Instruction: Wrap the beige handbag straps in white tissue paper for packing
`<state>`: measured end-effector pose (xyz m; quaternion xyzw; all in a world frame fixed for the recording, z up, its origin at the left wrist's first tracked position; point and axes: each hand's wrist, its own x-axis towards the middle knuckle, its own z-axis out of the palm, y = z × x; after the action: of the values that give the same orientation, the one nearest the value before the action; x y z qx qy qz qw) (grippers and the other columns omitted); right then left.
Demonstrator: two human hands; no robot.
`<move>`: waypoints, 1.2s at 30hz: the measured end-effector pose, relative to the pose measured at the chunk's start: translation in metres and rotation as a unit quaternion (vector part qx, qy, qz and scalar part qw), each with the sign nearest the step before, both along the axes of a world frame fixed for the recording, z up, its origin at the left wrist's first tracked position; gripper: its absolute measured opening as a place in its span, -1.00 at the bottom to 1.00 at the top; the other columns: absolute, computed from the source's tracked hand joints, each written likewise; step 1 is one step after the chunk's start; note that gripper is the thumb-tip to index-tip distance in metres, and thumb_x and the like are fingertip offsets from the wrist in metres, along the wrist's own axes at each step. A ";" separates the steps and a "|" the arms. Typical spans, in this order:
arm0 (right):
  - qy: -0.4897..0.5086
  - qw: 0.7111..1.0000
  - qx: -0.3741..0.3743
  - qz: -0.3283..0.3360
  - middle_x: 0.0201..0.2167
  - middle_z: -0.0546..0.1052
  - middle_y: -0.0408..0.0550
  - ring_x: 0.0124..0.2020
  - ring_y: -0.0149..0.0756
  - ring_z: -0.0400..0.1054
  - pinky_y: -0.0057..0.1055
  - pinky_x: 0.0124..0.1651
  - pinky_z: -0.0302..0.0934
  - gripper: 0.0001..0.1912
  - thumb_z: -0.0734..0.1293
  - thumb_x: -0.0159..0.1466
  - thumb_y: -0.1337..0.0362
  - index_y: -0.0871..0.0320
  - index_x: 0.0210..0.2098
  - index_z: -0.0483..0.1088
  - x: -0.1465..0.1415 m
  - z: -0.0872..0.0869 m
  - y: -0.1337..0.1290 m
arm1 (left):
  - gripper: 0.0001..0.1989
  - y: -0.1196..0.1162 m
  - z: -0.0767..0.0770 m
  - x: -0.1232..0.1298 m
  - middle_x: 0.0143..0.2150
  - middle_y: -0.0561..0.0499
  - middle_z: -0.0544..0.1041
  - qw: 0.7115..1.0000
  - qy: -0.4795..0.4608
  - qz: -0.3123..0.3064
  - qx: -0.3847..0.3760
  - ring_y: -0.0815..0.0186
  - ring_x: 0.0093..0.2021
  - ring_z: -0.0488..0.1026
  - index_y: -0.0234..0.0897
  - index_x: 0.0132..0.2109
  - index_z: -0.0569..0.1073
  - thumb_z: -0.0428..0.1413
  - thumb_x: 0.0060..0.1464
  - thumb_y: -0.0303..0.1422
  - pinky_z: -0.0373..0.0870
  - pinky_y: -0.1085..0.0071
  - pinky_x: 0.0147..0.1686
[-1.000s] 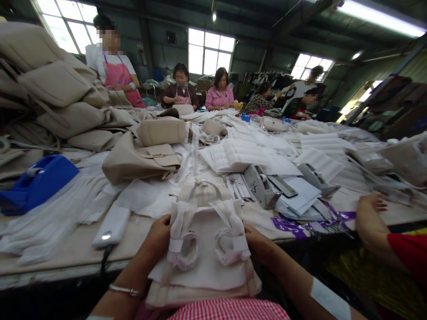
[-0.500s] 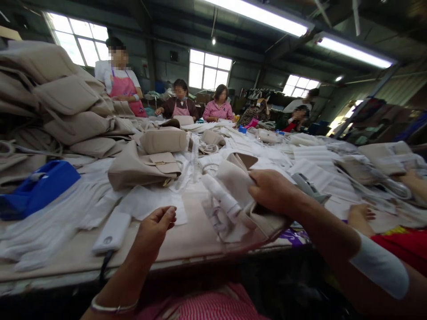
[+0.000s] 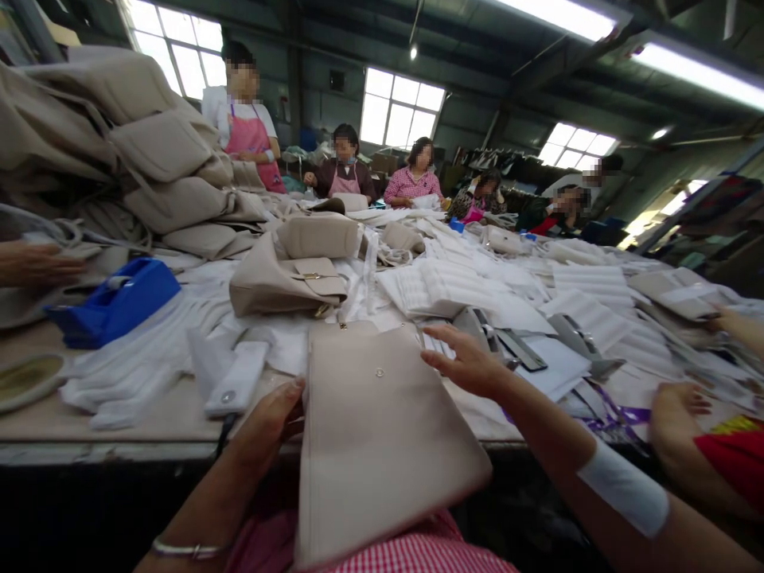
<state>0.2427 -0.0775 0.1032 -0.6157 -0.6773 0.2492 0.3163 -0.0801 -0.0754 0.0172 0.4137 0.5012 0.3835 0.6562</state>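
A flat beige handbag (image 3: 382, 430) leans between my lap and the table edge, its plain side with a small round metal snap facing me. My left hand (image 3: 278, 418) grips its left edge, thumb in front and fingers partly hidden behind. Beside its upper right edge, my right hand (image 3: 469, 362) has its fingers stretched out and holds nothing. Behind it on the table sits another beige handbag (image 3: 280, 274) with a flap and gold clasp. A white box-like device (image 3: 237, 380) with a round button and black cord lies left of my left hand.
Blue tape dispenser (image 3: 113, 302) at left, beside a large pile of beige bags (image 3: 161, 147). White padding sheets (image 3: 442, 282) cover the table's middle. Right of my right hand lie a phone (image 3: 522, 350) and grey metal tools. Co-workers' hands (image 3: 677, 410) show at both sides; several people work opposite.
The handbag has come from the table toward my lap and turned its plain side to me. My right hand has let go of it; my left hand has taken its left edge.
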 end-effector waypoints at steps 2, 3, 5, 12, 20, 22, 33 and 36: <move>0.068 0.991 -0.106 -0.045 0.04 0.50 0.14 -0.03 -0.06 0.44 -0.16 -0.03 0.34 -0.42 0.36 0.17 -0.05 0.17 0.06 0.43 0.009 -0.039 -0.012 | -0.44 -0.001 0.003 0.002 -0.18 -0.15 0.61 0.998 -0.039 -0.027 -0.028 0.09 -0.21 0.58 -0.31 -0.01 0.44 0.21 -0.03 0.01 0.52 0.27 -0.30; 0.117 0.980 -0.158 -0.031 -0.02 0.53 0.13 -0.09 -0.08 0.46 -0.20 -0.09 0.36 -0.42 0.32 0.20 -0.07 0.19 0.06 0.42 0.010 -0.055 -0.019 | -0.44 0.000 0.005 0.006 -0.15 -0.15 0.61 0.996 -0.065 -0.034 -0.041 0.10 -0.20 0.57 -0.31 0.02 0.42 0.24 -0.04 -0.04 0.53 0.28 -0.29; 0.213 0.954 -0.211 -0.010 -0.11 0.57 0.07 -0.18 -0.12 0.48 -0.26 -0.18 0.38 -0.43 0.30 0.22 -0.07 0.21 0.05 0.41 0.006 -0.073 -0.032 | -0.46 0.005 0.009 0.014 -0.19 -0.16 0.62 0.995 -0.081 -0.024 -0.047 0.10 -0.25 0.58 -0.35 0.00 0.42 0.26 -0.05 -0.11 0.53 0.28 -0.32; 0.357 0.909 -0.194 -0.092 -0.25 0.60 0.00 -0.36 -0.22 0.49 -0.35 -0.31 0.35 -0.50 0.38 0.14 0.11 0.21 0.02 0.37 0.005 -0.060 -0.042 | -0.65 0.030 0.013 0.041 -0.35 -0.07 0.62 0.999 -0.011 -0.030 -0.022 0.23 -0.48 0.53 -0.35 -0.14 0.46 0.26 -0.06 -0.26 0.47 0.39 -0.51; -0.054 0.993 -0.006 -0.106 -0.10 0.50 0.14 -0.11 -0.10 0.39 -0.16 0.01 0.25 -0.58 0.28 0.23 0.16 0.26 0.01 0.39 0.018 -0.090 -0.041 | -0.58 0.041 -0.010 0.051 -0.14 -0.19 0.62 0.994 0.104 -0.012 -0.023 0.17 -0.27 0.59 -0.36 0.02 0.40 0.27 0.02 -0.35 0.52 0.39 -0.37; -0.142 0.981 0.098 -0.082 -0.10 0.47 0.14 -0.09 -0.14 0.37 -0.22 0.03 0.23 -0.62 0.28 0.23 0.23 0.26 0.00 0.40 0.012 -0.076 -0.037 | -0.52 0.041 -0.003 0.055 -0.14 -0.20 0.61 0.993 0.106 -0.012 -0.044 0.16 -0.30 0.59 -0.37 0.07 0.37 0.27 0.03 -0.34 0.53 0.36 -0.39; -0.482 0.861 -0.068 0.146 -0.29 0.51 0.18 -0.24 -0.04 0.48 -0.26 -0.26 0.28 -0.71 0.15 0.25 0.55 0.31 -0.26 0.49 -0.079 -0.031 -0.001 | -0.34 0.034 -0.015 0.055 -0.10 -0.27 0.59 0.995 0.098 0.010 -0.013 0.11 -0.24 0.58 -0.44 0.13 0.34 0.30 -0.06 -0.19 0.50 0.34 -0.31; -0.513 0.840 -0.100 0.148 -0.28 0.51 0.23 -0.23 0.01 0.49 -0.24 -0.27 0.29 -0.67 0.11 0.25 0.58 0.34 -0.24 0.49 -0.091 -0.027 0.000 | -0.26 0.032 -0.020 0.051 -0.05 -0.31 0.57 0.994 0.101 0.037 -0.004 0.07 -0.19 0.57 -0.45 0.16 0.33 0.32 -0.12 -0.18 0.48 0.34 -0.29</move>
<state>0.1520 -0.0775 0.0760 -0.5760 -0.7972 0.0084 -0.1805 -0.0291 -0.0437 -0.0032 0.4285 0.5819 0.3616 0.5891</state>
